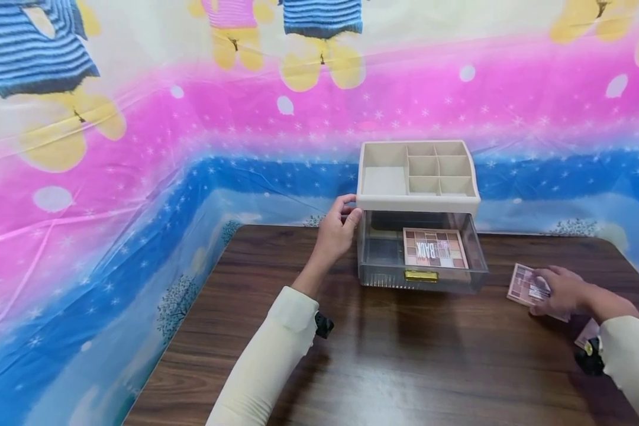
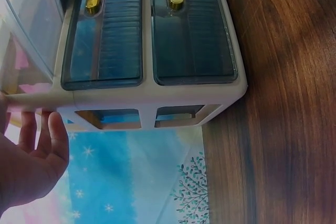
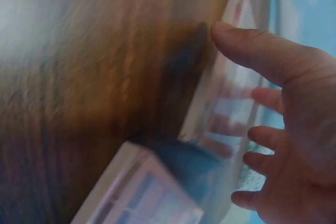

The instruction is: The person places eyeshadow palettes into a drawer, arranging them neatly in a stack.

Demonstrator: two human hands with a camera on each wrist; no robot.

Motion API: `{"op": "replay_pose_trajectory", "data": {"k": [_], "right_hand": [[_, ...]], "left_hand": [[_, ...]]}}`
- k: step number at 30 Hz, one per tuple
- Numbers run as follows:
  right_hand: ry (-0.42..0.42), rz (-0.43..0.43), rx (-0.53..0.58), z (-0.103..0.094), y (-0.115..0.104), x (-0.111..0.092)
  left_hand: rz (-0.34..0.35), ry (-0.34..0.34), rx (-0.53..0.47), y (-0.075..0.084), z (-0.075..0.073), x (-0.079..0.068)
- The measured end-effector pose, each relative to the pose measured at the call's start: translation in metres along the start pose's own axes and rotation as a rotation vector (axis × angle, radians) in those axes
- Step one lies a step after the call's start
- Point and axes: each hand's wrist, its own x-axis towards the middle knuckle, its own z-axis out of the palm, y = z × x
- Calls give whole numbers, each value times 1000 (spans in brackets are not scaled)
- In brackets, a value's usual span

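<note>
One organizer [image 1: 418, 205] has two closed drawers [image 2: 195, 43] and one open drawer [image 1: 449, 283], which holds one palette [image 1: 435, 248]. The left hand [image 1: 335, 232], fingers relaxed, touches the organizer's side; to its right, the right hand [image 1: 563, 291] pinches a second palette [image 1: 519, 284] near a third palette [image 1: 586, 334].

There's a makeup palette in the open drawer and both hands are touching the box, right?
Not both: only the left hand touches the box; the head view shows the right hand on another palette. There is a makeup palette in the open drawer.
</note>
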Motion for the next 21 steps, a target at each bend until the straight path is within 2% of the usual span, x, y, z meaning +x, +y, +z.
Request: {"op": "replay_pose_trajectory", "data": {"k": [6, 15, 18, 21], "right_hand": [[-4, 36, 32, 9, 12, 2], [40, 91, -2, 6, 9, 2], [93, 50, 1, -2, 4, -1], [177, -32, -4, -18, -5, -3]], "left_hand": [[1, -1, -2, 0, 0, -1], [-6, 6, 14, 1, 0, 0], [-11, -1, 8, 0, 0, 0], [-10, 5, 2, 0, -1, 0]]}}
